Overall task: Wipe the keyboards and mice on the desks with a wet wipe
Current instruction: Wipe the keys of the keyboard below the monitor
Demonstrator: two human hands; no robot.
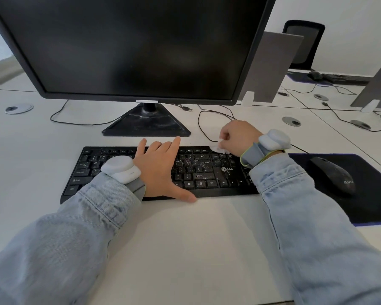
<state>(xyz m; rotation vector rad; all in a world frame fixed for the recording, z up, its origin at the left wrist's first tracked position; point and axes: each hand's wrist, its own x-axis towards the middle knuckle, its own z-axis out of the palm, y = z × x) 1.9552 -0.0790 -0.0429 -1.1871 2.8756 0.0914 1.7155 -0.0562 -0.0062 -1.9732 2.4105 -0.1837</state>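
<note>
A black keyboard (198,172) lies on the white desk in front of the monitor, with pale crumbs or dust across its middle keys. My left hand (161,168) rests flat on the keyboard's middle, fingers spread, thumb at the front edge. My right hand (238,137) grips a crumpled white wet wipe (217,148) and holds it on the keyboard's back right corner. A black mouse (332,175) sits on a dark mouse pad (372,208) to the right, untouched.
A large black monitor (130,47) on its stand (146,124) rises right behind the keyboard. Cables (201,126) trail across the desk (185,238). Grey dividers (273,67) separate neighbouring desks; a second keyboard and mouse (337,78) lie far right, near a chair.
</note>
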